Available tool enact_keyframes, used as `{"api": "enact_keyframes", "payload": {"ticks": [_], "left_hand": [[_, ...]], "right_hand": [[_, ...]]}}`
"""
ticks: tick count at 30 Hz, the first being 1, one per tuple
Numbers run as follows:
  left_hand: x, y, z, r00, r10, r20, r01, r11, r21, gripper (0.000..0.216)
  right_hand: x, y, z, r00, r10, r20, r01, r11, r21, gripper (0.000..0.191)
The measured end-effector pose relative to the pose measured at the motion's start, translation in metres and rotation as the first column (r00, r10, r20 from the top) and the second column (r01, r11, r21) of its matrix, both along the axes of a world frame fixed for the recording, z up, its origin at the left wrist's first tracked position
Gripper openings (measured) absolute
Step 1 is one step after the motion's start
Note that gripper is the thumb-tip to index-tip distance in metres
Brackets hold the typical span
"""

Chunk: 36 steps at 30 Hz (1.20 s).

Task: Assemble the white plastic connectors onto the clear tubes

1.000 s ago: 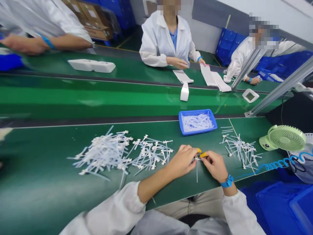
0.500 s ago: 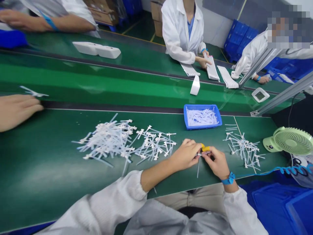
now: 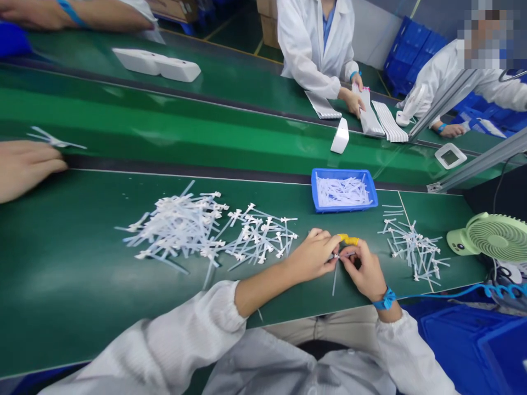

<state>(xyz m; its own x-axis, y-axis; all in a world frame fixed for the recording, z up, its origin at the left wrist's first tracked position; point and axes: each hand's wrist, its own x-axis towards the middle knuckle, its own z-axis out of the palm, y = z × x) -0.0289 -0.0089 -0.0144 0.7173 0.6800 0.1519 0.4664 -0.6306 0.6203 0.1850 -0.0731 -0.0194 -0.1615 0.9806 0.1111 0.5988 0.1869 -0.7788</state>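
Note:
My left hand (image 3: 315, 257) is closed in a pinch on a small white connector with thin tubes (image 3: 334, 278); one pale tube hangs down from it. Close against it, my right hand (image 3: 364, 270) pinches what looks like a short tube end at the same connector. Yellow finger covers (image 3: 348, 240) sit on the index fingertips, which nearly touch. The fingers partly hide the joint. A blue wrist strap (image 3: 385, 299) circles my right wrist. Left of my hands lie a loose pile of white connectors with tubes (image 3: 263, 236) and a bigger heap of the same parts (image 3: 177, 225).
A blue tray (image 3: 346, 208) full of short tubes stands beyond my hands. More tube pieces (image 3: 414, 247) and a green fan (image 3: 492, 236) are at the right. Another person's hand (image 3: 31, 167) rests at the far left. Co-workers handle white strips (image 3: 370, 118) across the conveyor (image 3: 206, 131).
The view has tilted slightly. My hands keep the same pinch, with the fingertips a little closer together. The co-worker opposite has shifted hands on the white strips.

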Motion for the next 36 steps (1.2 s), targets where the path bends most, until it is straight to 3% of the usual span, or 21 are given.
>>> {"api": "enact_keyframes", "payload": {"ticks": [6,13,23,28,32,36], "left_hand": [[0.001,0.0,-0.002,1.0,0.003,-0.017,-0.003,1.0,0.009,0.013],[0.002,0.0,-0.004,0.999,-0.012,-0.048,0.014,0.999,0.037,0.035],[0.001,0.003,-0.009,0.997,-0.035,-0.065,0.041,0.995,0.092,0.053],[-0.001,0.006,-0.012,0.999,-0.046,-0.022,0.048,0.995,0.091,0.061],[-0.001,0.007,-0.012,1.0,-0.031,0.007,0.03,0.996,0.083,0.063],[0.0,0.007,-0.011,0.997,-0.027,0.066,0.025,0.999,0.028,0.056]], "right_hand": [[0.0,-0.001,0.001,1.0,0.011,0.013,-0.011,0.999,0.029,0.013],[0.0,-0.003,0.004,0.995,0.02,0.095,-0.025,0.998,0.052,0.008],[-0.002,0.005,0.019,0.953,0.142,0.269,-0.154,0.988,0.024,0.006],[0.001,0.012,0.027,0.942,0.24,0.235,-0.241,0.97,-0.023,0.014],[0.003,0.015,0.035,0.945,0.235,0.227,-0.242,0.97,0.004,0.021],[0.005,0.021,0.042,0.924,0.268,0.274,-0.285,0.958,0.026,0.011]]}}
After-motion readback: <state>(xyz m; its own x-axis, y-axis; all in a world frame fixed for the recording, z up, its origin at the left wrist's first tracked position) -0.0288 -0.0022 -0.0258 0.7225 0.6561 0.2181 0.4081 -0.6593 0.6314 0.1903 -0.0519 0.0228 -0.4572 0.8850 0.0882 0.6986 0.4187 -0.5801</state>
